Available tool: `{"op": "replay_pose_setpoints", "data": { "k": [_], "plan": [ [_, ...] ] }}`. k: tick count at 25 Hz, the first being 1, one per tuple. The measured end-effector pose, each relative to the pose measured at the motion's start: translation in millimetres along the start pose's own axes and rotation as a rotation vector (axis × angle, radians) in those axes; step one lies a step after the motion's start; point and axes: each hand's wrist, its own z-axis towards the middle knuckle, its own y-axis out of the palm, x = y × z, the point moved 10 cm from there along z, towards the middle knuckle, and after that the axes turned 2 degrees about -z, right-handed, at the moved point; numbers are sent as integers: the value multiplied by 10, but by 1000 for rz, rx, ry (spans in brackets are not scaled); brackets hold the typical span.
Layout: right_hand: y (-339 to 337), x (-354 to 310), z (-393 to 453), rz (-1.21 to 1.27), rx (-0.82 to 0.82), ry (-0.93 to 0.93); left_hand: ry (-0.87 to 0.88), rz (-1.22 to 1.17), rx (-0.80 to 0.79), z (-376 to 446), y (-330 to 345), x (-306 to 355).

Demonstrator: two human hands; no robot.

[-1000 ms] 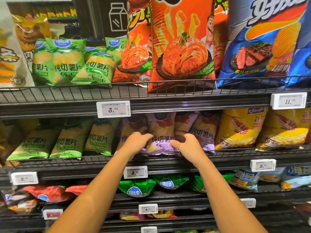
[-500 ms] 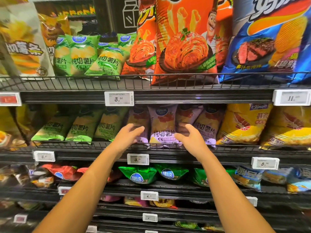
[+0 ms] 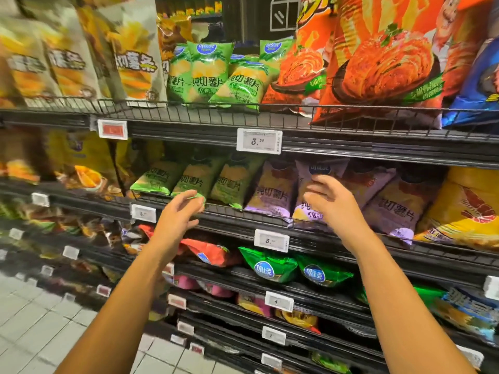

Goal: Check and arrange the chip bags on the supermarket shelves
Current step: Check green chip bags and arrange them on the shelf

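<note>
Several purple chip bags and three green chip bags lean in a row on the middle wire shelf. My left hand hovers in front of the green bags, fingers loosely spread, holding nothing. My right hand is raised in front of a purple bag, fingers relaxed and apart; I cannot tell whether it touches the bag. More green bags stand on the shelf above.
Large orange bags and a blue bag fill the upper shelf at right, pale bags at left. Yellow bags sit right of the purple ones. Lower shelves hold green and red bags. Tiled floor lies lower left.
Both hands let go of the purple bag they held a second ago and opened. The view swung left, and my left hand now sits before the green bags.
</note>
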Motion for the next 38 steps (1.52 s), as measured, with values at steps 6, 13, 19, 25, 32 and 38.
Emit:
{"op": "replay_pose_setpoints", "data": {
  "k": [6,13,19,25,32,38],
  "plan": [
    [915,112,335,62,-40,116,15,-55,52,278,-746,-21],
    [1721,491,820,131,136,448,57,-85,-37,1109,-1062,3],
    [2059,712,948,-132,167,558,6,-89,-146,1563,-1122,-132],
    [1872,601,830,-261,399,541,-33,-96,-267,1657,-1083,-220],
    [1551,159,319,-46,527,334,-43,-218,-432,1407,-896,-193],
    [1742,235,-374,129,264,233,-194,-359,-651,868,-397,-401]
  ]
}}
